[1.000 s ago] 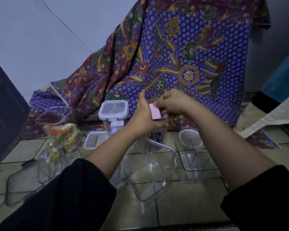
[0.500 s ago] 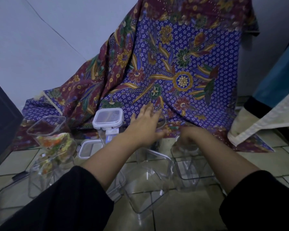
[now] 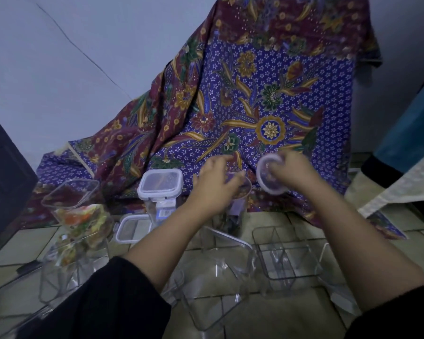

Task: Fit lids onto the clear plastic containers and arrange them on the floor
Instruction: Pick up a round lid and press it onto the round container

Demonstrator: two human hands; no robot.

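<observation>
Tiled floor, dim light; a patterned cloth hangs behind the work area and spills onto the tiles. Clear containers stand scattered across the floor, most without lids. One tall square container near the cloth already wears a white-rimmed lid. A second white-rimmed lid lies flat on the tiles just beside it, unused.

Right hand: grip closed on a round lid, held tilted, face toward the viewer, above the floor. Left hand: fingers curled over the rim of a tall round jar that stands in front of the cloth; the grip looks like a steadying hold, though blur hides how firmly. Lid and jar mouth are near each other, not touching.

Step in hand, by my reading: capping the round jar. The next move calls for levelling the lid, centring it over the mouth, then pressing or turning it home while the left hand keeps the jar upright. Several open square containers in the foreground remain to be done.
</observation>
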